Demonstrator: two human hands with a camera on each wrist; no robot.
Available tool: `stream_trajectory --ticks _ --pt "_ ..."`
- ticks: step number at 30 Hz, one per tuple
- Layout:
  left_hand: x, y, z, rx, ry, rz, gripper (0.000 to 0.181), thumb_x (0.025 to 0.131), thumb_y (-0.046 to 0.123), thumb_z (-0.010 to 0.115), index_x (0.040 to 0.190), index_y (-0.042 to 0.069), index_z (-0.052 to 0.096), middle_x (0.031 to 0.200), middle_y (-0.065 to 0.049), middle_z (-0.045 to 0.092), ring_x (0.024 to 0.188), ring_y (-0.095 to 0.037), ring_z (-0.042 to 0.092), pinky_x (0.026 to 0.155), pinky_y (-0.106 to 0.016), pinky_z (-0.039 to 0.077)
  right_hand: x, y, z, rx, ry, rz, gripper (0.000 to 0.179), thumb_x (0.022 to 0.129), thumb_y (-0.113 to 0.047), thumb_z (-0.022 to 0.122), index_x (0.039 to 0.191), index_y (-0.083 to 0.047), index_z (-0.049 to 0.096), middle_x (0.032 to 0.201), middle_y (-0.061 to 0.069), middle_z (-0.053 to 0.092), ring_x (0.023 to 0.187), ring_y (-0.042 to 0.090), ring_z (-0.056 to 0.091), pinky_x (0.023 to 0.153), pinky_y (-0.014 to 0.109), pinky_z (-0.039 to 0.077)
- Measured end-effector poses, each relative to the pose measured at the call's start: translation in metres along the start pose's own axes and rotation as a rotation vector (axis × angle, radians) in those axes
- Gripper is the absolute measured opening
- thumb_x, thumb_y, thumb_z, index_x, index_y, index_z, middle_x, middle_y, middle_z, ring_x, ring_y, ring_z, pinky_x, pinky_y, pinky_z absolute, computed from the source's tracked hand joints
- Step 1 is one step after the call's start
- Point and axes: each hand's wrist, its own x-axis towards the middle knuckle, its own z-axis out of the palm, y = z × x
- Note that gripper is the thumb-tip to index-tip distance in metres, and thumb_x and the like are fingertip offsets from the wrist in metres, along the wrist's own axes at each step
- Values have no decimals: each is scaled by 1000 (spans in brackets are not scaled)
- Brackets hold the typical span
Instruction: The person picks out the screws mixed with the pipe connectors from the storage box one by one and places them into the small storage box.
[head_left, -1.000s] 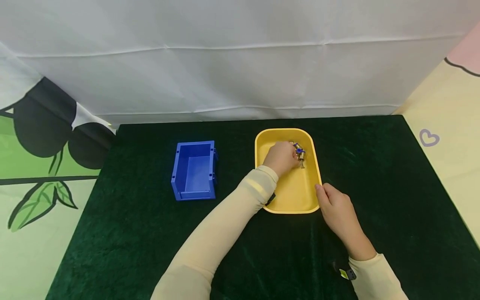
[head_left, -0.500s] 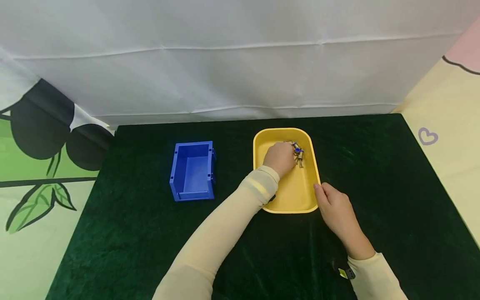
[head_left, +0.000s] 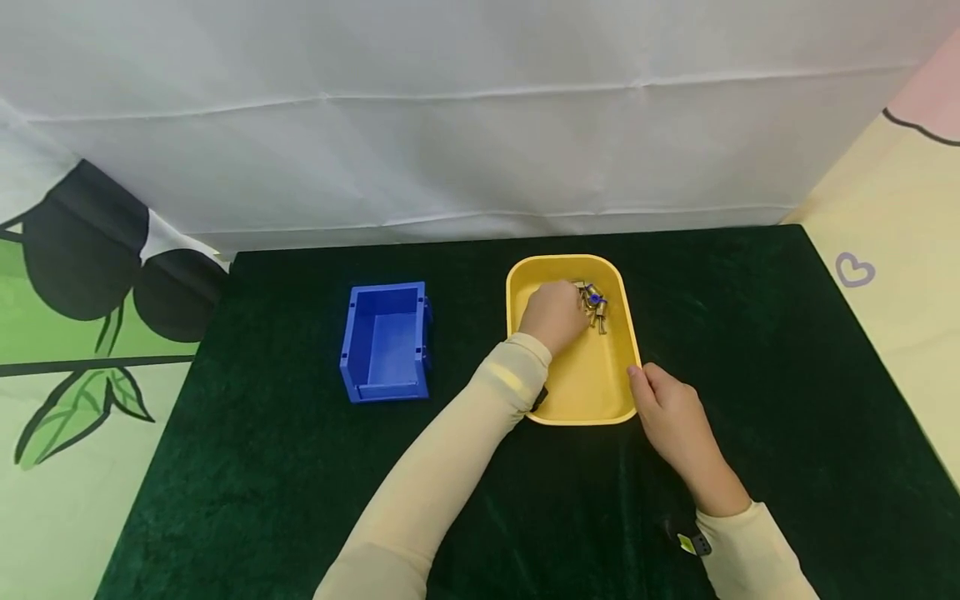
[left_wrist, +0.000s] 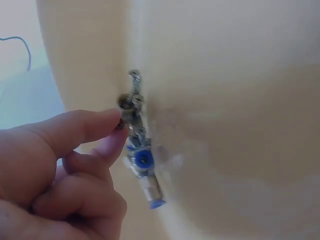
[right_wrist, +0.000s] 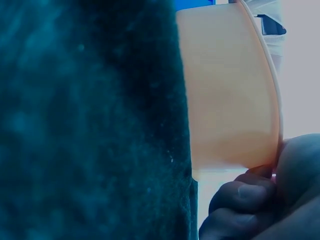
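Note:
Inside the yellow tray [head_left: 587, 392], my left hand [head_left: 555, 317] reaches down at the far part. In the left wrist view, its thumb and forefinger pinch a small dark, brass-coloured metal fitting [left_wrist: 125, 103], blurred and partly hidden by the fingertips. Right beside it lie a screw [left_wrist: 134, 86] and metal push-in fittings with blue ends [left_wrist: 144, 159], bunched along the tray's wall. My right hand [head_left: 671, 417] grips the tray's rim at the near right corner, with the thumb on top and fingers curled below, as the right wrist view shows.
A blue open-front bin [head_left: 390, 346] stands to the left of the tray. Both are on a dark green cloth-covered table [head_left: 247, 467]. A white cloth backdrop [head_left: 480, 158] rises behind the table's far edge.
My left hand has shifted slightly left and back within the tray, so more of the metal pieces show. The right hand stays on the rim, and the tray and bin keep their places.

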Motion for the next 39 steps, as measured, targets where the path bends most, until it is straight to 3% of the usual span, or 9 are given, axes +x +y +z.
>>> stream_trajectory --ticks 6,11,18,29,34,39 --pt "-10 10 -15 -70 0 16 38 93 17 67 58 13 55 51 4 46 44 -8 45 44 -18 35 1 -1 -1 -4 3 -22 50 106 -48 34 101 -6 60 73 9 54 57 23 51 51 29 43" --pt "-24 16 -30 -175 23 11 32 96 23 67 67 10 67 58 1 54 50 -11 52 47 -19 40 0 -1 0 -2 -8 -13 49 106 -48 35 101 -6 60 73 9 55 57 23 52 51 29 44" --pt "-38 18 -43 -306 71 72 20 96 25 68 81 13 73 63 2 57 51 -12 51 47 -20 40 0 -1 0 -5 -14 -14 47 106 -46 36 100 -6 60 73 8 54 57 23 52 51 29 44" --pt "-59 5 -54 -464 172 82 17 96 27 67 92 13 74 75 5 64 60 -13 53 53 -22 43 -1 0 2 1 -7 1 46 106 -47 37 105 -7 61 76 10 57 56 23 52 51 28 44" --pt "-69 -4 -60 -491 233 98 20 96 30 66 90 12 74 65 1 54 55 -15 48 49 -22 37 -2 -1 2 7 -5 8 46 106 -46 37 105 -7 60 76 10 57 56 24 53 52 29 44" --pt "-77 -14 -64 -526 252 50 21 95 31 68 92 12 74 63 -2 48 55 -17 48 49 -23 36 -2 -1 2 0 -5 4 47 106 -47 36 104 -7 61 75 10 57 56 23 53 52 28 44"
